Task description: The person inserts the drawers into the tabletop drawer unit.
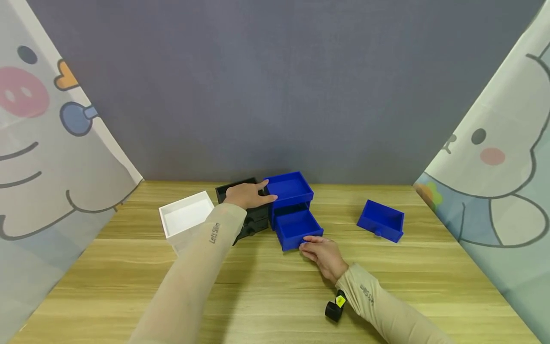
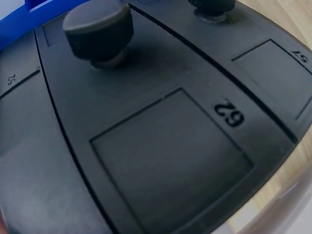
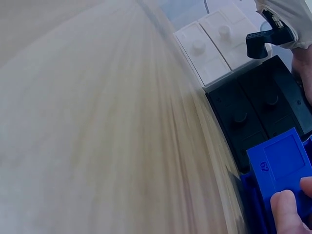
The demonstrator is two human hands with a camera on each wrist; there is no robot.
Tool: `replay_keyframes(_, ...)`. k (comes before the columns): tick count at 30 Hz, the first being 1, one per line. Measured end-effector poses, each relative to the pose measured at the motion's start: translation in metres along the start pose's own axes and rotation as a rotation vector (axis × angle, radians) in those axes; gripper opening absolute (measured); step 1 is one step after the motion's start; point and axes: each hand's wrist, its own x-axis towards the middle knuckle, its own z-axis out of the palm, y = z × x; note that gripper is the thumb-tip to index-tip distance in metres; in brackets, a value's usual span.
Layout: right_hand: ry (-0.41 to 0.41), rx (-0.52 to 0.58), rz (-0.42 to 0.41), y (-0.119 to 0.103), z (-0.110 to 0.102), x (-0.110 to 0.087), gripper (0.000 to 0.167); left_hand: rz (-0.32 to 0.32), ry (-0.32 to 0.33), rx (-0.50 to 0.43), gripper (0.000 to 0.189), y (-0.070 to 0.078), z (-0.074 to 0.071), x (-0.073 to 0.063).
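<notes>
A small blue drawer cabinet (image 1: 289,192) stands near the back of the table, its lower blue drawer (image 1: 296,227) pulled out at the front. My right hand (image 1: 324,255) pinches that drawer at the middle of its front; in the right wrist view the fingertips cover the spot where a knob would sit, beside a numbered panel (image 3: 282,156). My left hand (image 1: 246,195) reaches over the black drawer cabinet (image 1: 256,217), its thumb and finger spread straight against the blue cabinet's left side. Black drawer fronts with round knobs (image 2: 100,31) fill the left wrist view.
A white drawer cabinet (image 1: 186,215) stands left of the black one, partly behind my left sleeve. Another blue drawer (image 1: 381,220) lies alone on the wooden table (image 1: 275,296) to the right. A grey wall (image 1: 275,95) rises behind.
</notes>
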Motion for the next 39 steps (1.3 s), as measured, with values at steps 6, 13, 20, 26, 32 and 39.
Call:
replay_keyframes(6,0.002,0.001,-0.006,0.003,0.003,0.001,0.016,0.001,0.01,-0.005,0.08,-0.001,0.0,-0.002)
replay_keyframes(13,0.039,-0.008,-0.002,0.004,0.009,0.004,0.02,0.009,0.016,-0.012,0.08,0.001,0.001,-0.002)
replay_keyframes(20,0.047,0.009,-0.012,0.004,0.011,0.008,0.022,0.003,0.021,-0.014,0.079,0.001,-0.001,-0.003)
replay_keyframes(26,0.043,-0.004,-0.007,0.003,0.013,0.012,0.02,-0.001,0.018,-0.018,0.079,-0.001,-0.001,-0.001)
replay_keyframes(32,0.045,-0.035,-0.017,0.006,0.018,0.02,0.023,-0.016,0.015,-0.011,0.08,-0.004,0.001,0.003)
replay_keyframes(39,0.076,-0.017,0.001,0.007,0.021,0.029,0.017,-0.009,-0.005,-0.006,0.079,0.0,0.0,0.001)
